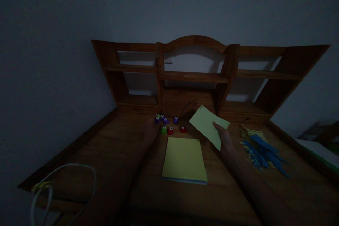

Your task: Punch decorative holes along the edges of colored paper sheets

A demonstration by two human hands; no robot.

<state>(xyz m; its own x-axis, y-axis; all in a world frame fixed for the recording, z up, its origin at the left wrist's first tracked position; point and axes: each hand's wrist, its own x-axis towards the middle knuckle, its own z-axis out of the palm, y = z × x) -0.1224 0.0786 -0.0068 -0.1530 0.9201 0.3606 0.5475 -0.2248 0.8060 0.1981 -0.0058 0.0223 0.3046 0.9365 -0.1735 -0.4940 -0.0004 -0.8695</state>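
In the dim head view, my right hand (225,137) grips a pale yellow sheet of paper (208,123), thumb on top. The sheet is tilted above the desk, with small dark marks at its upper corner. My left hand (152,128) has its fingers closed at a small purple one-eyed figure (157,120); the fingertips are dark and partly hidden. Close by stand several similar figures, among them a purple one (176,120), a green one (164,130) and a red one (183,129). A stack of coloured paper (184,159), yellow on top, lies between my forearms.
A wooden shelf unit (194,76) rises along the desk's back, against the wall. Blue and yellow knitted-looking material (262,150) lies at the right. A white cable (94,176) loops at the left front edge. A wall socket (167,59) shows behind the shelf.
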